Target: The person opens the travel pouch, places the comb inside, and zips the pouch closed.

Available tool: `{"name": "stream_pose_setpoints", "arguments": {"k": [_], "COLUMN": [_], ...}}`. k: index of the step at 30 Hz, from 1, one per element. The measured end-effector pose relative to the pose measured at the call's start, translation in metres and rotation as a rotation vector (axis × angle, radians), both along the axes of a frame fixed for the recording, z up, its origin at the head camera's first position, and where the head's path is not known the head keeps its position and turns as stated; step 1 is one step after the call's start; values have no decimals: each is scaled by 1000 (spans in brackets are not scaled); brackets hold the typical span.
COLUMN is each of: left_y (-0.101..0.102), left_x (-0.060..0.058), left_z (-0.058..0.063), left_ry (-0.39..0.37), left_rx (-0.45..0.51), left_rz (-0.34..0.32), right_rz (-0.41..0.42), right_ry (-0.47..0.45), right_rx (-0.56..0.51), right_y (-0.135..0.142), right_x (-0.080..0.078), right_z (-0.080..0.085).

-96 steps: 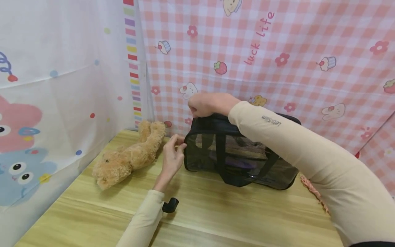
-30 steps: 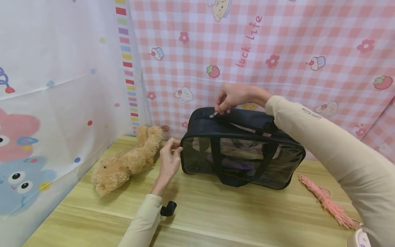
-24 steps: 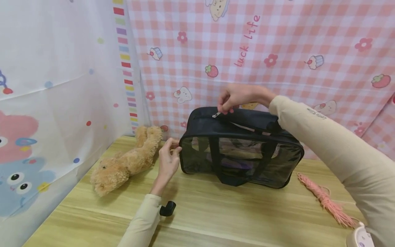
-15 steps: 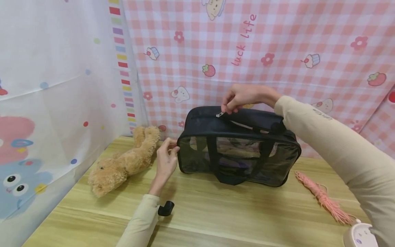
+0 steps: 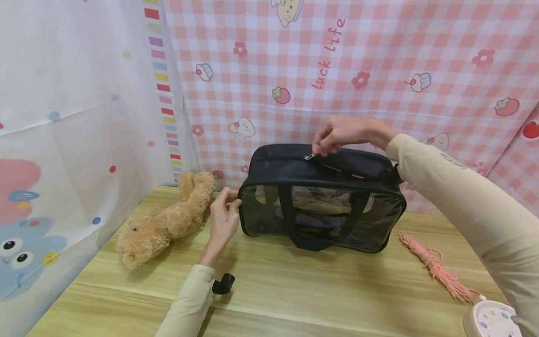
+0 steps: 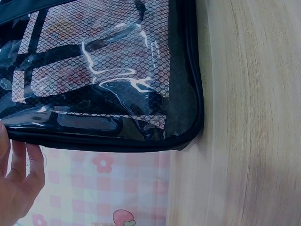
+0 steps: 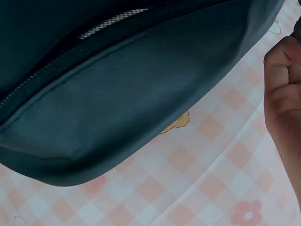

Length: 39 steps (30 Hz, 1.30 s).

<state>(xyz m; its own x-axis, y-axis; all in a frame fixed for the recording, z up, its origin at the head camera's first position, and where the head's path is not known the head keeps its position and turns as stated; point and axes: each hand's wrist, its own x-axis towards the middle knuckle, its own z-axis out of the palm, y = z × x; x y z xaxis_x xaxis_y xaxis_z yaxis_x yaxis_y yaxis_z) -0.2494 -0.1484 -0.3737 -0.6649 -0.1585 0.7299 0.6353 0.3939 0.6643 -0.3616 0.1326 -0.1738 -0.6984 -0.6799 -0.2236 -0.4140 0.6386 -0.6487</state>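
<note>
A black bag (image 5: 273,169) with see-through sides and strap handles stands upright on the wooden table. On its top, my right hand (image 5: 346,131) pinches the metal zipper pull (image 5: 309,157). The zipper is closed left of the pull, and a narrow slit shows to the right. My left hand (image 5: 224,216) pinches the bag's left edge between thumb and fingers. In the left wrist view, those fingers (image 6: 18,165) sit at the black piping of the bag (image 6: 186,89). The right wrist view shows the slit in the top (image 7: 131,84), with the hand (image 7: 284,89) at the right border.
A tan plush toy (image 5: 166,222) lies left of the bag. To the right are a bundle of pink cord (image 5: 438,269) and a pale round clock-like object (image 5: 490,318), partly behind the sleeve. A pink checked cloth (image 5: 261,61) hangs close behind the bag.
My right hand has moved right along the bag's top from its left end, drawing the zipper pull with it. The slit has narrowed. My left hand stays at the left edge.
</note>
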Motion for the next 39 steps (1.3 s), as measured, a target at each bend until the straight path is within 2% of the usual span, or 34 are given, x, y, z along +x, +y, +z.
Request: {"name": "stream_pose_setpoints", "arguments": {"k": [12, 22, 28, 33, 39], "left_y": [4, 6, 5, 4, 4], "left_x": [-1, 0, 2, 2, 2], "left_z": [2, 0, -1, 1, 1], "left_ry": [9, 3, -14, -11, 1], "left_rx": [-1, 3, 6, 4, -7], "left_rz": [-7, -11, -6, 5, -7], "right_rz": [-48, -88, -107, -133, -219], "right_ry": [-8, -38, -61, -101, -143], "right_rx": [-27, -93, -163, -229, -347], "right_y": [39, 66, 84, 111, 146], "right_x": [5, 9, 14, 20, 31], "right_z": [-2, -9, -18, -26, -48]}}
